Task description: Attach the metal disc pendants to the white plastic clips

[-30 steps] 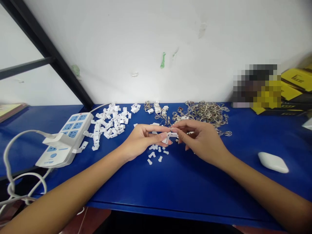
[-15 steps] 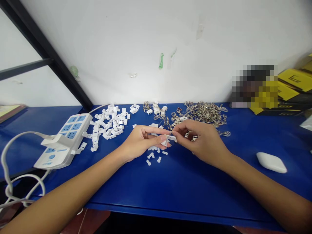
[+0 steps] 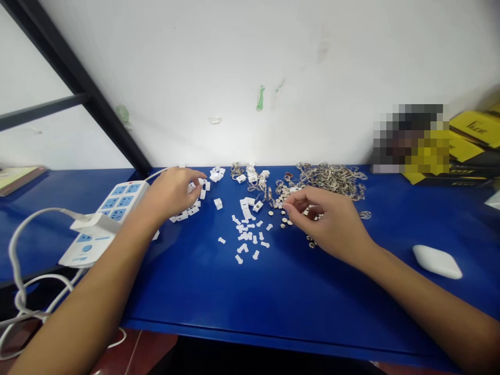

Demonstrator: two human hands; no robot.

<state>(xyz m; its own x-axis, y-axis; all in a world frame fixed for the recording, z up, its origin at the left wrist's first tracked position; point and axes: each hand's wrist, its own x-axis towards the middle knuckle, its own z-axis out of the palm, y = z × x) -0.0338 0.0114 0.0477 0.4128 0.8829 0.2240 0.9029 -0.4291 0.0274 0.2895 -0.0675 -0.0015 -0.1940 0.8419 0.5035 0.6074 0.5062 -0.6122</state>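
My left hand (image 3: 175,190) is over the left pile of small white plastic clips (image 3: 189,211). Its thumb and forefinger are apart, with clips showing between and below them; no clip is plainly gripped. My right hand (image 3: 322,213) hovers beside a cluster of small round silvery discs (image 3: 283,198), some of which it covers. Its thumb and forefinger tips are pinched together; anything between them is too small to make out. Between the hands lie small white T-shaped pieces (image 3: 246,237), scattered in front of a few white clips (image 3: 247,204).
Behind the right hand lies a heap of metal clasps or key rings (image 3: 332,179). A white power strip (image 3: 117,200) with a plugged-in adapter stands at left. A white rounded case (image 3: 437,261) sits at right, below yellow and black boxes (image 3: 474,130). The blue table (image 3: 273,302) meets a wall.
My left hand has let go of the white plastic piece it held and moved left to the clip pile. My right hand has stayed almost in place, still pinched, slightly further right.
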